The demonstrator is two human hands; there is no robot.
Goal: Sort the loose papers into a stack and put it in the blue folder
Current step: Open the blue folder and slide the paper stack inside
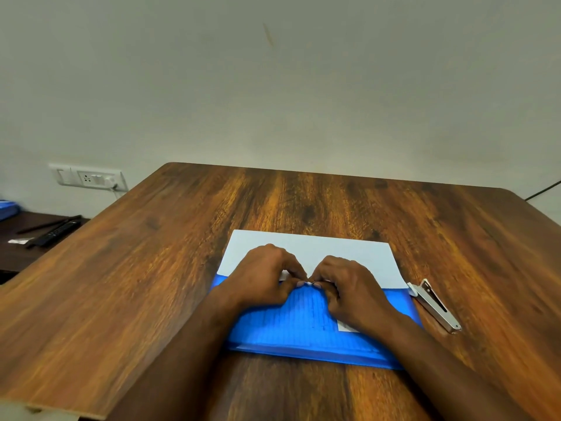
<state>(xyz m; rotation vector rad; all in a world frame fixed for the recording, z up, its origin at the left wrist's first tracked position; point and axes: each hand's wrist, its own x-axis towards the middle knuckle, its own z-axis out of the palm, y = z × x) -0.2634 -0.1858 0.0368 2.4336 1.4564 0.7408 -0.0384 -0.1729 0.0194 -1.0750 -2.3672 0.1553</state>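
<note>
A translucent blue folder (300,332) lies flat on the wooden table (151,268) in front of me. A stack of white papers (318,253) sits partly inside it, its far half sticking out past the folder's far edge. Printed lines show through the blue cover. My left hand (267,278) and my right hand (349,287) rest on the folder side by side. Their fingertips meet at the folder's far edge, pinching a small white piece there together with the edge. The near part of the papers is hidden under my hands.
A metal stapler (435,305) lies just right of the folder. A wall socket (88,177) is at the back left. A lower dark side table (27,238) at the left holds a remote and small items.
</note>
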